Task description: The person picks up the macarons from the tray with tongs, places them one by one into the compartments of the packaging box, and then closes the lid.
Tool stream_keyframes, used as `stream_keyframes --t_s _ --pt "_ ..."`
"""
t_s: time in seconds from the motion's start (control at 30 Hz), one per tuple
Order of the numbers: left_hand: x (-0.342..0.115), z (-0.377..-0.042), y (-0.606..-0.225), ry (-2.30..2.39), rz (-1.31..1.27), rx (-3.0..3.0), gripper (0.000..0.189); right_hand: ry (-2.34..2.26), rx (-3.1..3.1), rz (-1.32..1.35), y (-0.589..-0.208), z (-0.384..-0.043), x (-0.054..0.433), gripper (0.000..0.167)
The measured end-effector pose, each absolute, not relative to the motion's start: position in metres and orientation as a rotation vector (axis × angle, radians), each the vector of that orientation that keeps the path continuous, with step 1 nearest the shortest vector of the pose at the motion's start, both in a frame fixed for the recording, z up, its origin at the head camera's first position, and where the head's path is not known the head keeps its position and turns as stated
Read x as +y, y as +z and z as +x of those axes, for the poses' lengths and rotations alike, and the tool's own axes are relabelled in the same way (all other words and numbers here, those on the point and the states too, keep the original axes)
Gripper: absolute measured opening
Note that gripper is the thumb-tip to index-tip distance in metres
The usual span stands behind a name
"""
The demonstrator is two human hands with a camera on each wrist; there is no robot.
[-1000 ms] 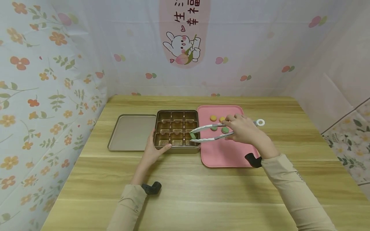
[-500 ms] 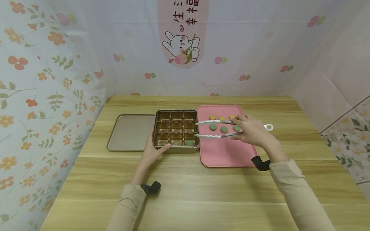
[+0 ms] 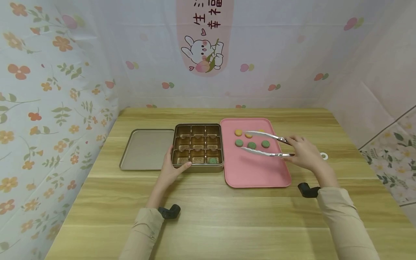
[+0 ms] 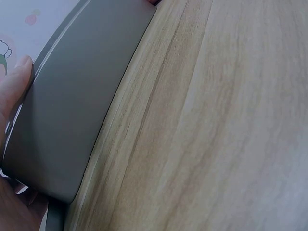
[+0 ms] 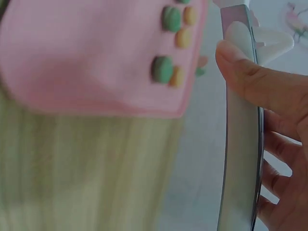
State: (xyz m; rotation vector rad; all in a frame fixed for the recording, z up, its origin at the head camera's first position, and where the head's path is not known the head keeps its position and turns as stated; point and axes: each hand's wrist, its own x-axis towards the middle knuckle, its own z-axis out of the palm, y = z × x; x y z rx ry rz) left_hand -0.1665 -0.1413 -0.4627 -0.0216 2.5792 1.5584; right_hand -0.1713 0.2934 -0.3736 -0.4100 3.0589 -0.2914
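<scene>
My left hand (image 3: 169, 172) grips the near left corner of a brown divided box (image 3: 204, 168), its thumb on the front rim and its fingers along the left side. A green macaron (image 3: 212, 160) lies in the box's front right compartment. Over the pink tray (image 3: 253, 173), my right hand (image 3: 304, 153) holds metal tongs (image 3: 278, 155) with white tips, their arms spread and nothing between them. Three green macarons (image 3: 239, 143) form a row on the tray, with yellow macarons (image 3: 238, 133) behind, partly covered by the tongs. In the right wrist view, the thumb presses on the tongs (image 5: 240, 144).
A flat metal lid (image 3: 146, 150) lies left of the box. The pink tray touches or nearly touches the box's right side. All stand on a wooden table (image 3: 208, 216), with a printed curtain (image 3: 276, 54) behind and a floral one at the left.
The tongs opened and let the green macaron down into the front right compartment. My right hand then drew the tongs rightward over the tray. My left hand stayed on the box.
</scene>
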Motion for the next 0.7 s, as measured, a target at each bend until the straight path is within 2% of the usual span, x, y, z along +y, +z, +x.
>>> stream_keyframes --t_s 0.7 --pt "-0.142 -0.166 -0.462 1.561 -0.032 2.57 0.104 -0.308 3.021 -0.186 -0.405 -0.171 0.349 0.077"
